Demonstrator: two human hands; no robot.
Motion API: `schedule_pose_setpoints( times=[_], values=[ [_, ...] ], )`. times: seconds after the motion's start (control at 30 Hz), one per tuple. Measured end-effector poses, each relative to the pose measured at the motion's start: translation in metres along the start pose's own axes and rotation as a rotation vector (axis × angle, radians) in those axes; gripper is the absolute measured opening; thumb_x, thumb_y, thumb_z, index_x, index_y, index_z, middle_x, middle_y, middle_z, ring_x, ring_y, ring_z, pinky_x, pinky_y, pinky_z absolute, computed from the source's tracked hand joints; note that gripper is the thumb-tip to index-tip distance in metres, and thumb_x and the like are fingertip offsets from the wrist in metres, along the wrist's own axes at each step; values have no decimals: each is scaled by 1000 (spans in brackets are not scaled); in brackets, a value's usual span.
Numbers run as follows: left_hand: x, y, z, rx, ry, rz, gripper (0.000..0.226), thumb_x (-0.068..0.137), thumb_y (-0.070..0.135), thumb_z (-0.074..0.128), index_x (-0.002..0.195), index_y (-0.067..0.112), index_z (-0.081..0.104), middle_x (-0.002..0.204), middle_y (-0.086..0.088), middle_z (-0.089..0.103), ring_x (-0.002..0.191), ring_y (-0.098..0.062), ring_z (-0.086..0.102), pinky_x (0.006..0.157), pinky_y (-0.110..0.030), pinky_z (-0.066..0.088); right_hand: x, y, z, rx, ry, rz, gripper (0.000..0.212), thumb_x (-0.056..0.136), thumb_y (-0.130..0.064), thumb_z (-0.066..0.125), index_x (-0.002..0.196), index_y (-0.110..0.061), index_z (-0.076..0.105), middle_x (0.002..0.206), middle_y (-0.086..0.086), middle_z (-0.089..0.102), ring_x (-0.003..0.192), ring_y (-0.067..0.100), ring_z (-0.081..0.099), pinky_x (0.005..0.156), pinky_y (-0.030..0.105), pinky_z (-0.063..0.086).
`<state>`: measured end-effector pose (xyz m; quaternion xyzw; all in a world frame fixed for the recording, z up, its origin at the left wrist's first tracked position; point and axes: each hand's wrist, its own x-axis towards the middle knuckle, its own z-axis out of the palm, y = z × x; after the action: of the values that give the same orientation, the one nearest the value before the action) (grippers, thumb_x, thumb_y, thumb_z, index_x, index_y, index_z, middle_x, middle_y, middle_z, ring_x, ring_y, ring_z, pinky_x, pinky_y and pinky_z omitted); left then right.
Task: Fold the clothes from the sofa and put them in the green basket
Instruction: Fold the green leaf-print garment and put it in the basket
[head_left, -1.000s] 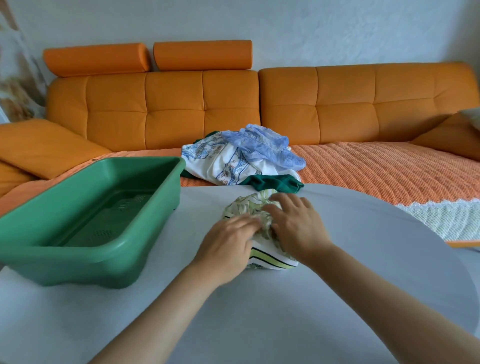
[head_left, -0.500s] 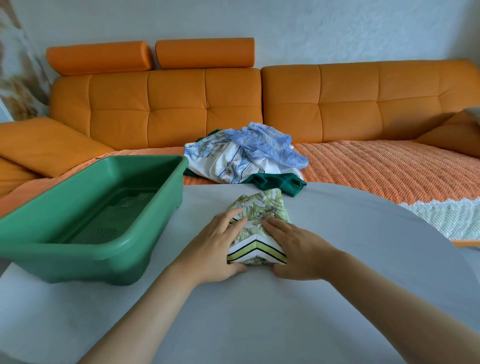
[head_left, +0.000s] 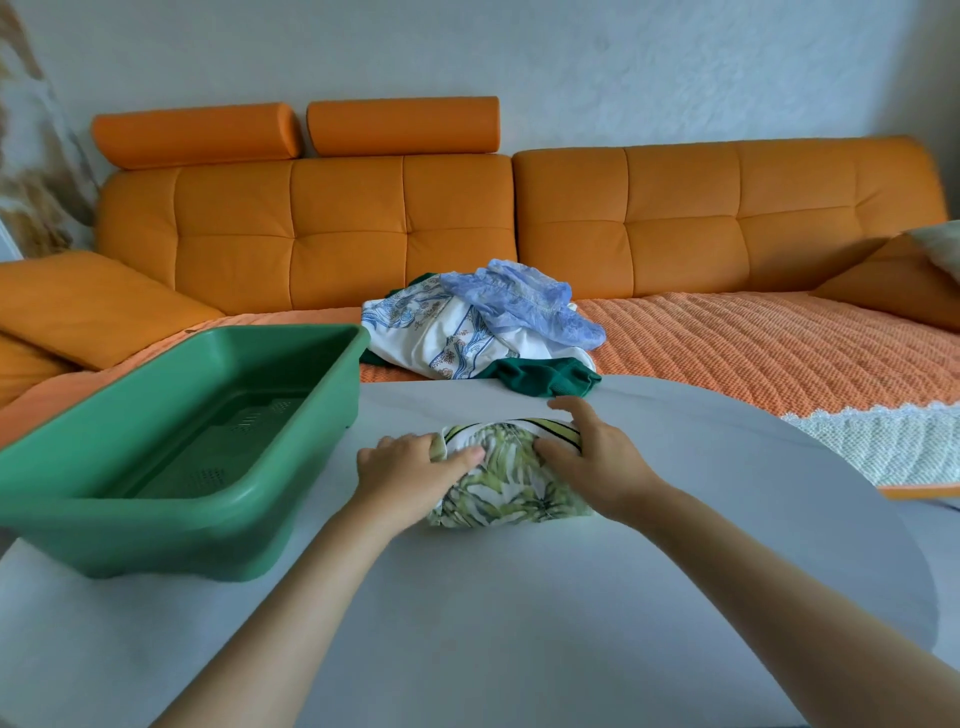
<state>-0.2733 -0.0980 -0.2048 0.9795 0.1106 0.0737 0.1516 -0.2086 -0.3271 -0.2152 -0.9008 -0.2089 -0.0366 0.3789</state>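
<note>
We have the folded leaf-print bundle (head_left: 511, 486), white cloth with green fronds and a striped band at its far edge, lying on the round white tabletop (head_left: 519, 623) just to the right of the green plastic basket (head_left: 171, 501). The left hand (head_left: 410, 467) grasps the end nearer the basket, thumb over the top and fingers curled round the far side. The right hand (head_left: 592, 457) clasps the end farther from the basket, thumb pressed on the print, forefinger stretched ahead. We see nothing in the basket, so we judge this the first piece to go in, and the risk sits in the lift. The cloth is soft and its folds are held only by our squeeze from both ends. If we raise it unevenly, or release one hand early, the middle can sag and the layers spring open, and a crumpled piece lands inside. The basket's rim stands higher than the bundle; carried too low, the bundle can catch on it or shove the light basket across the smooth tabletop. Beyond the basket's far right corner the pile of unfolded clothes (head_left: 478, 332) lies on the orange leather sofa (head_left: 363, 234), its dark green piece close to the tabletop's edge, where a sweeping arm could drag it.
</note>
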Motion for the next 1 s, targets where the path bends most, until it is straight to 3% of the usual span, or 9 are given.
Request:
schedule_pose_setpoints(
  times=[0.07,0.13,0.23,0.33,0.5,0.7,0.8,0.93,1.0],
  values=[
    [6,2,1,97,169,-15,59,85,73,52,125,29,57,130,1,56,123,-27,46,97,-40,31,8,1,7,-186,36,8,50,96,-57,46,142,-40,35,129,-3,55,108,24,59,79,34,44],
    [10,7,5,95,359,187,62,87,47,68,141,25,49,141,1,49,131,-26,42,104,-39,30,14,1,10,-440,69,-14,51,97,-59,42,145,-41,35,142,-3,43,118,26,55,83,37,45],
    [14,20,14,61,310,555,59,88,0,58,143,19,51,150,2,47,142,-21,36,117,-35,21,22,-4,10,-692,160,-287,48,97,-40,53,144,-32,47,150,7,41,133,29,44,105,44,37],
    [15,26,31,-34,103,502,54,93,12,47,146,19,45,151,1,44,142,-19,34,117,-32,23,26,-10,19,-553,-3,-453,45,100,-25,48,146,-23,49,149,5,48,136,26,44,114,40,33],
    [21,4,46,-157,-63,280,55,98,46,43,150,34,31,154,13,35,138,-16,34,111,-41,35,21,3,40,-488,-202,-221,61,104,-52,25,158,-25,22,163,-4,25,150,15,20,119,36,18],
    [20,-20,52,-251,-201,159,51,103,58,20,152,49,21,159,15,32,145,-17,30,121,-42,13,21,18,32,-302,-308,-86,64,93,-75,30,151,-47,23,163,-5,20,151,19,15,121,44,17],
    [27,-23,41,3,-226,108,51,104,50,15,155,46,18,165,6,21,151,-22,16,122,-51,3,18,21,29,-290,-314,-68,70,87,-81,28,150,-50,23,163,-4,20,147,23,26,120,42,19],
    [30,-5,16,175,69,351,53,104,33,33,156,25,28,167,3,13,153,-16,8,123,-43,-1,13,17,31,-315,-312,-84,78,85,-83,24,153,-46,17,165,-3,14,151,21,15,122,42,13],
    [28,5,14,10,-65,431,61,101,42,42,157,28,24,166,8,15,152,-11,9,124,-37,3,9,13,35,-357,-308,-128,79,88,-81,26,156,-41,15,167,-1,9,154,20,0,124,43,3]
  ],
)
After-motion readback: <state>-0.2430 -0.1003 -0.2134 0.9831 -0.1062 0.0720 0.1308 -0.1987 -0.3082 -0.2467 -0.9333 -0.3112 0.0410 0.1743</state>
